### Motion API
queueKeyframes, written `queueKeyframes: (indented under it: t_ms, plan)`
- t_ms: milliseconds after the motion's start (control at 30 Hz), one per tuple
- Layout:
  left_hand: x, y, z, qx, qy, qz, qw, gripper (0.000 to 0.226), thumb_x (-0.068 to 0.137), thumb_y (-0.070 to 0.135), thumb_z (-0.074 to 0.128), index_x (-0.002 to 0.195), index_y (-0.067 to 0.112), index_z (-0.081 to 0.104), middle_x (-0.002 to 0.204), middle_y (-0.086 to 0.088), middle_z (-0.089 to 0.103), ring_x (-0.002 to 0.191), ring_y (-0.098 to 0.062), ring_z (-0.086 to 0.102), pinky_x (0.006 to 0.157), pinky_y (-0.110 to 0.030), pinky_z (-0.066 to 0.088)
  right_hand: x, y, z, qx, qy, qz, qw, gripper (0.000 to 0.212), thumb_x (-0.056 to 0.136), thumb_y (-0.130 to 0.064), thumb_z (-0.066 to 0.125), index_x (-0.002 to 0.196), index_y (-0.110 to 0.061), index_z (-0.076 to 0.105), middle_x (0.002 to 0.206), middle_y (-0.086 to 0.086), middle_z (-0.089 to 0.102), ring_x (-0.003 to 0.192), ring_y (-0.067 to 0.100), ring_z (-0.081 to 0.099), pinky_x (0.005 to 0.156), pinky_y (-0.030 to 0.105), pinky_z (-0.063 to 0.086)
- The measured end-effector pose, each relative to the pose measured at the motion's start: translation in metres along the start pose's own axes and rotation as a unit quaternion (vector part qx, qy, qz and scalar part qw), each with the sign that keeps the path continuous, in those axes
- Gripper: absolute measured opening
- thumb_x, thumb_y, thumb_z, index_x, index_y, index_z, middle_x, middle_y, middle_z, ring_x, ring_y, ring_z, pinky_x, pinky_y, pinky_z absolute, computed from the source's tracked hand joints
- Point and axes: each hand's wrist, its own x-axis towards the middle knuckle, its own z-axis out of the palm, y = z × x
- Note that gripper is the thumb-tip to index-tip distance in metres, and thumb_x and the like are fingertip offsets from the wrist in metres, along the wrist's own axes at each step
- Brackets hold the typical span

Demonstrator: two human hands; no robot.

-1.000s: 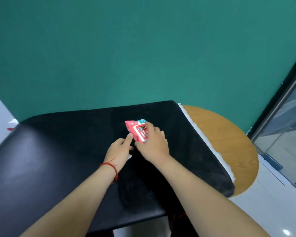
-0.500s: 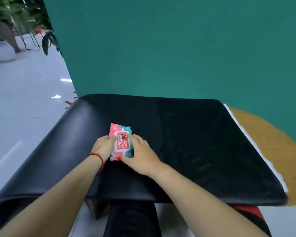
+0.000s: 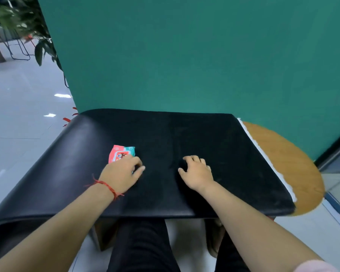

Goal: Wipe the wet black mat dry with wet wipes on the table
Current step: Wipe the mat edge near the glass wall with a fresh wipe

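black mat (image 3: 224,152) over wooden tabletop (image 3: 287,165) | left hand (image 3: 122,172) covers wet-wipes pack (image 3: 120,154), grip unclear | right hand (image 3: 198,172) loosely curled, empty, on mat | green wall (image 3: 185,55) beyond hands

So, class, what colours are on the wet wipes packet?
The wet wipes packet is pinkish red with a teal corner; head view.

Left hand (image 3: 122,173) covers the near end of the pack (image 3: 121,154) — can't tell if it grips or just rests. Words on the pack: too small to read. Mat (image 3: 204,144) is cut off at the left edge, btm corner. Table (image 3: 283,158) is mostly under the mat. Plant (image 3: 18,22), top left — blurry, cut off.
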Motion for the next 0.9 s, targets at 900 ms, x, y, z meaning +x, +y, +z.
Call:
queueKeyframes:
  t_ms: [900]
  plan:
    - [-0.066, 0.054, -0.017, 0.24, -0.032, 0.055, 0.969, 0.075, 0.052, 0.029, 0.091, 0.124, 0.02, 0.072, 0.109, -0.003, 0.071, 0.07, -0.025, 0.069, 0.044, -0.036, 0.052, -0.1, 0.003, -0.095, -0.211, -0.006, -0.261, 0.942, 0.069, 0.094, -0.016, 0.054, 0.16, -0.032, 0.041, 0.158, -0.004, 0.053, 0.131, 0.028, 0.062, 0.1, 0.043, 0.054]
